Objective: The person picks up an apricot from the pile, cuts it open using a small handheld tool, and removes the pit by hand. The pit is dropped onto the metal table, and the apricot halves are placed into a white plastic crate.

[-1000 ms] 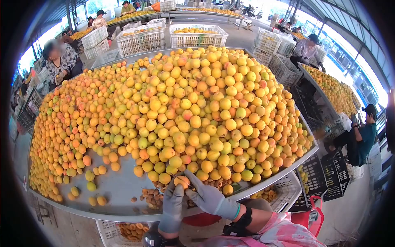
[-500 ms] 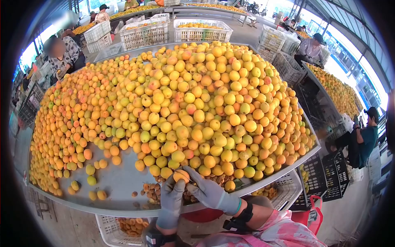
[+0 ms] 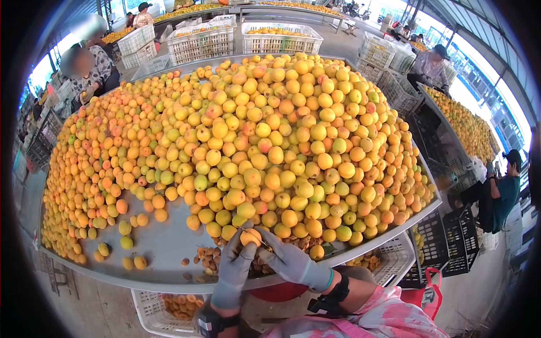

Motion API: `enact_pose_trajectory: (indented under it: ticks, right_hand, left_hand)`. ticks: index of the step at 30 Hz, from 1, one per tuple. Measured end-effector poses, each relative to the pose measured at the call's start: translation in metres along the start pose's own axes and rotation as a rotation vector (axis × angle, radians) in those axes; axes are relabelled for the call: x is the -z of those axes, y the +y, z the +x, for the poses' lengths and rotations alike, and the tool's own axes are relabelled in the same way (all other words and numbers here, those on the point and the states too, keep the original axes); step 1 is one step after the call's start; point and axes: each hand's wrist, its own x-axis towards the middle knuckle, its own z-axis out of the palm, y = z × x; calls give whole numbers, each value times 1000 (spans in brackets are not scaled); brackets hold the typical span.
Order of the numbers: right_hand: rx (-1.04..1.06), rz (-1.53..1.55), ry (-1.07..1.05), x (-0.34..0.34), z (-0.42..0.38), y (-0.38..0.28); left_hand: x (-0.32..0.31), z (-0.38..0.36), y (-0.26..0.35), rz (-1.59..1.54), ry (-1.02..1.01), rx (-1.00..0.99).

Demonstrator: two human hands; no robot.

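My left hand point(image 3: 234, 267), in a grey glove, is closed around an orange apricot point(image 3: 251, 236) near the tray's front edge. My right hand point(image 3: 292, 263), gloved alike, is pinched against the fruit's right side. A thin dark sliver shows at its fingertips, too small to name for certain. Just beyond both hands rises a big heap of yellow and orange apricots point(image 3: 270, 146) on the metal tray table point(image 3: 169, 242). Brown apricot pits point(image 3: 209, 260) lie beside my left hand, and more are partly hidden beneath my hands.
Under the front edge stand a white crate point(image 3: 149, 315) with orange fruit halves and another white crate point(image 3: 397, 256). Black crates point(image 3: 462, 239) are at the right. A person point(image 3: 499, 191) sits beyond them; another person point(image 3: 93, 70) works at the tray's far left.
The view has shifted slightly. The apricot in my left hand has turned a little, and my right fingers have shifted along its side. The heap looks the same.
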Motion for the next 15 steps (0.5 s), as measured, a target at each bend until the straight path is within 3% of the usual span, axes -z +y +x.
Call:
enact_pose_trajectory:
  ticks: [2, 5, 7, 10, 12, 13, 15]
  right_hand:
    - [58, -19, 51, -3, 1, 3]
    - [104, -46, 75, -6, -1, 7]
    - [73, -79, 43, -4, 0, 11]
    - [-18, -24, -116, 11, 1, 0]
    - [-38, -52, -155, 14, 3, -1]
    - [-53, -87, -187, 15, 3, 0]
    - [-53, -88, -184, 16, 3, 0]
  left_hand:
    - [-5, -2, 0, -233, 62, 64]
    - [-10, -7, 9, -240, 44, 176]
    - [-2, -4, -1, -227, 46, 145]
    - [4, -3, 3, -146, 64, 87]
    - [12, -1, 6, 190, -78, 43]
    - [6, -3, 9, 256, -52, -26]
    - [7, -1, 10, 237, -63, 3]
